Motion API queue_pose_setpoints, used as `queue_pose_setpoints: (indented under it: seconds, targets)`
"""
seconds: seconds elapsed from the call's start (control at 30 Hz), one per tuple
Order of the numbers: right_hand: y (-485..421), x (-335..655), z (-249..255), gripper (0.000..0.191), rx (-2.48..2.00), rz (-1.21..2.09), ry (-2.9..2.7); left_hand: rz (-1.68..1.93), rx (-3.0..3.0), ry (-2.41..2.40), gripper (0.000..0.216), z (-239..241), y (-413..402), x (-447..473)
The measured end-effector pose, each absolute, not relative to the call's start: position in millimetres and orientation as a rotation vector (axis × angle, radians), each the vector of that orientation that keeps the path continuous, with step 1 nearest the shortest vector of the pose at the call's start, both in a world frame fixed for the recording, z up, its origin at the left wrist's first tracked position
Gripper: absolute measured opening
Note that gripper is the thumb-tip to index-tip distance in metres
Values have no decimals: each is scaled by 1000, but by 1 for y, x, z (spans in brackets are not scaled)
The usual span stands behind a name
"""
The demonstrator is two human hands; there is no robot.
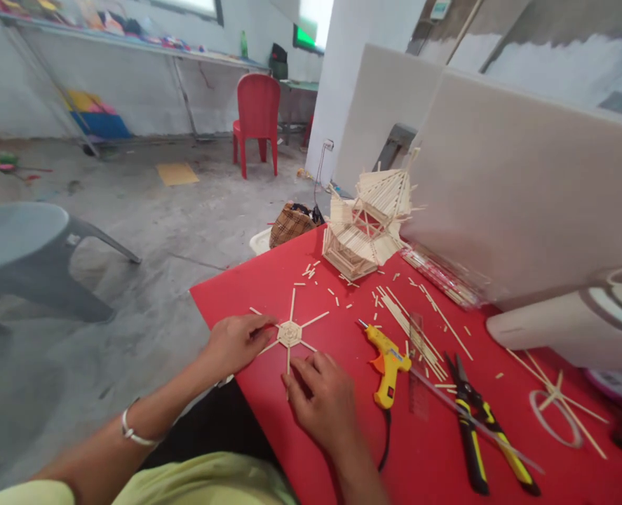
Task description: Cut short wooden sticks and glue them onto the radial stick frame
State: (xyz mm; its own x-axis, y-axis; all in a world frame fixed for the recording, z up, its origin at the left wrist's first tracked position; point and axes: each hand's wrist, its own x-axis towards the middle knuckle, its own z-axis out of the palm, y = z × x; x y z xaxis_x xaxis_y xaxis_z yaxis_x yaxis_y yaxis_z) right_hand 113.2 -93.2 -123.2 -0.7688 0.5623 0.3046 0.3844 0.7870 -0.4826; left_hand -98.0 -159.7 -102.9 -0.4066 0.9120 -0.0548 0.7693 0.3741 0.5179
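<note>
A six-spoked star of thin wooden sticks (289,334), with a web of short sticks filling its centre, lies flat on the red table. My left hand (238,341) is closed at the star's left side, its fingertips on the left spokes. Below the centre, my right hand (322,394) pinches the spoke that points toward me between thumb and fingers. To the right of that hand a yellow glue gun (387,361) rests on its side, its nozzle toward the star. Yellow-and-black cutters (473,421) lie farther right with their blades apart.
A pagoda-like stick model (368,224) stands at the table's (258,280) far corner. Loose sticks (413,330), cut bits, a clear ruler (417,372) and a glue stick (479,424) lie to the right. A second stick star (557,394) and a tape ring (555,419) are beyond the cutters.
</note>
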Motion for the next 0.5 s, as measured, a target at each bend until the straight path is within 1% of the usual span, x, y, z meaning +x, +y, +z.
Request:
queue_pose_setpoints:
  seconds: [0.27, 0.5]
  targets:
    - [-94, 113, -123, 17, -672, 543, -2549, 568, 1550, 2254, 31, -108, -159, -101]
    - [-94, 113, -124, 18, -656, 514, -2573, 535, 1520, 2242, 30, -101, -155, -99]
